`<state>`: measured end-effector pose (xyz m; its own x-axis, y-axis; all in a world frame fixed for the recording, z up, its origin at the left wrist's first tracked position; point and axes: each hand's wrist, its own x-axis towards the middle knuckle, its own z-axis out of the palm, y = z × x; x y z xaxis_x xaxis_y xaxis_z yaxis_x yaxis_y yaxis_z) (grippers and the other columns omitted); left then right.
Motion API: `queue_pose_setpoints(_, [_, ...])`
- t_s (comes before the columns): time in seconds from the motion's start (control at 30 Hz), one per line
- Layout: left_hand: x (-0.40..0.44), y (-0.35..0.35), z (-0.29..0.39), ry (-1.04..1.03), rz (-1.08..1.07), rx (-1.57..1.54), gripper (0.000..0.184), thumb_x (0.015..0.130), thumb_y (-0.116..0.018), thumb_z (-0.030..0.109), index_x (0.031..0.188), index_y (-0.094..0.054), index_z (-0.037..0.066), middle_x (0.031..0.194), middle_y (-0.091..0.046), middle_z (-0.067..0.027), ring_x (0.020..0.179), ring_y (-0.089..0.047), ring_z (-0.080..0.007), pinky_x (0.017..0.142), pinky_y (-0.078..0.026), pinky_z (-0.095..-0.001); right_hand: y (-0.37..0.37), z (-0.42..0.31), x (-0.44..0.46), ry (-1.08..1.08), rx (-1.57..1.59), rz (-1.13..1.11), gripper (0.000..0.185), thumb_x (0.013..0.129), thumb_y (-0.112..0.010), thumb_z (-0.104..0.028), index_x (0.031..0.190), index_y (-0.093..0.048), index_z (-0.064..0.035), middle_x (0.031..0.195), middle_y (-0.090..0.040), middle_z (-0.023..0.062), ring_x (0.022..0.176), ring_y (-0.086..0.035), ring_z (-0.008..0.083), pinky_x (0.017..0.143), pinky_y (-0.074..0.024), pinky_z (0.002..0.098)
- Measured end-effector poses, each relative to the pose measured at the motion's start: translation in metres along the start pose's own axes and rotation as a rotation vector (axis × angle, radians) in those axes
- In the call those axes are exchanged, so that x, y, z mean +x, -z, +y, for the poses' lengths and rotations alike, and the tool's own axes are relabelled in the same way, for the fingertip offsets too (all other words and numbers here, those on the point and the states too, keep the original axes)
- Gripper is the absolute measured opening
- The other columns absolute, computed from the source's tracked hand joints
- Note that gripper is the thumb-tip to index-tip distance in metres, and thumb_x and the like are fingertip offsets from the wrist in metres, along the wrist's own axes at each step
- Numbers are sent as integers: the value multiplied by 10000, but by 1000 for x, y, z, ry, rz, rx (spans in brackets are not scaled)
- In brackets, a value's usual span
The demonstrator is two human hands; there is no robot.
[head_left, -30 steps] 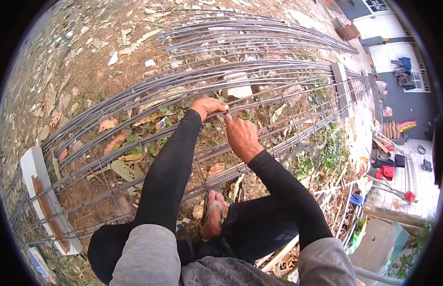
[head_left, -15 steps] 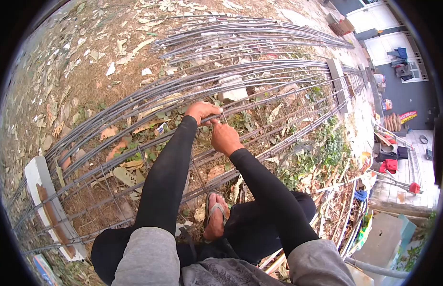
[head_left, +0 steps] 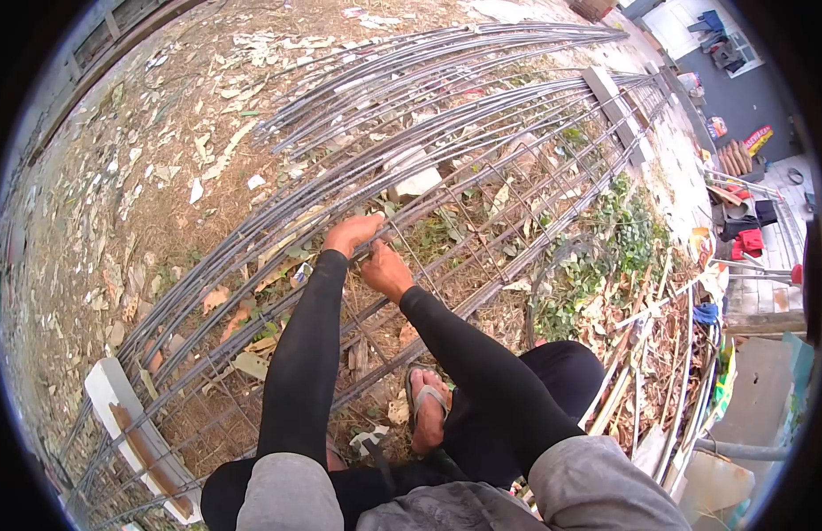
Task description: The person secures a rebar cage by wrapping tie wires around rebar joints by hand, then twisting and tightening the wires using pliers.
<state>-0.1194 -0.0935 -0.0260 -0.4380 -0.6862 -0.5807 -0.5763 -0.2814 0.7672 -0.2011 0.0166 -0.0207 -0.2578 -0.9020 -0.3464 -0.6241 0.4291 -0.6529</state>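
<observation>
A cage of steel rebar (head_left: 468, 305), long bars joined by thin square stirrups, stretches across in front of me on two supports. My left hand (head_left: 353, 234) is closed over an upper bar of the cage, its thumb side toward the right. Just below and beside it, my right hand (head_left: 389, 273) is closed at the same bar, fingers bent inward. What lies between the right fingers is hidden and too small to name. Beyond the hands, several loose rebar rods (head_left: 340, 188) run lengthwise along the cage's far side.
A wooden-looking beam (head_left: 132, 434) supports the left end; another beam (head_left: 616, 115) lies under the right. More rebar (head_left: 446, 49) lies farther off. A pale block (head_left: 415, 183) sits under the rods. My sandalled foot (head_left: 429, 407) is beside the cage; weeds (head_left: 597, 248) and sticks lie right.
My view has turned and shifted, so the cage appears more slanted and the hands sit farther left and slightly lower. Both hands stay together at the bar.
</observation>
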Motion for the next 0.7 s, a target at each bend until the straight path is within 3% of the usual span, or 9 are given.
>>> queue_pose_setpoints(0.03, [-11, -3, 6, 34, 81, -35, 517, 940, -545, 514, 1130, -749, 78, 1258, -663, -118, 1137, -582, -260, 970, -416, -394, 7, -3, -1, -4, 48, -24, 459, 818, -638, -225, 1218, -580, -8, 1105, -671, 295, 1058, -626, 489, 930, -487, 544])
queue_pose_setpoints(0.13, [14, -7, -7, 74, 41, 24, 490, 941, -550, 482, 1160, -739, 86, 1283, -653, -131, 1150, -573, -260, 976, -414, -392, 14, -6, -5, -21, 61, -31, 467, 803, -657, -223, 1216, -588, -16, 1110, -674, 285, 1060, -627, 482, 931, -486, 540])
queue_pose_setpoints(0.37, [5, -7, 0, 42, -59, 7, 386, 966, -526, 394, 1090, -790, 142, 1247, -666, -118, 1063, -579, -230, 960, -410, -380, 0, -2, -7, 68, 28, 99, 465, 808, -649, -239, 1183, -622, 34, 1026, -678, 306, 1007, -654, 452, 877, -524, 488])
queue_pose_setpoints(0.47, [12, -10, -4, 71, -3, 47, 390, 966, -525, 398, 1009, -796, 121, 1198, -678, -128, 1030, -595, -234, 885, -453, -392, 14, -7, -9, 50, -136, -75, 372, 825, -623, -256, 1090, -682, -1, 995, -680, 303, 968, -659, 455, 875, -524, 496])
queue_pose_setpoints(0.57, [-36, 3, 40, 121, -50, 103, 476, 929, -554, 404, 1086, -710, -17, 1150, -690, -246, 1080, -669, -334, 908, -504, -417, 72, -28, -11, 139, -284, -100, 273, 826, -592, -244, 904, -727, -20, 887, -683, 291, 859, -669, 458, 826, -533, 509])
queue_pose_setpoints(0.6, [-37, -2, 41, 127, -30, 134, 466, 924, -552, 393, 1052, -712, -26, 1096, -699, -246, 1030, -681, -344, 886, -512, -419, 97, -40, -11, 175, -324, 30, 240, 807, -591, -221, 763, -721, -24, 779, -672, 267, 763, -666, 455, 774, -539, 515])
queue_pose_setpoints(0.63, [-36, -6, 44, 128, -9, 170, 458, 920, -550, 381, 1018, -715, -34, 1042, -707, -246, 980, -693, -353, 864, -521, -421, 124, -54, -3, 152, -364, 4, 287, 822, -607, -228, 853, -730, 29, 863, -688, 307, 862, -686, 466, 821, -560, 500])
queue_pose_setpoints(0.67, [-33, -5, 47, 126, 9, 209, 452, 915, -548, 370, 984, -717, -43, 988, -716, -245, 930, -704, -363, 842, -529, -423, 135, -60, 8, 161, -363, 106, 273, 819, -600, -223, 836, -738, 11, 830, -691, 283, 821, -685, 462, 798, -559, 506])
queue_pose_setpoints(0.7, [30, -24, -13, -331, 169, 710, 375, 897, -547, 297, 1012, -723, -13, 986, -713, -242, 915, -693, -394, 835, -525, -448, 150, -70, 13, 196, -363, 115, 256, 821, -596, -221, 845, -749, -16, 847, -695, 267, 831, -684, 452, 793, -553, 508])
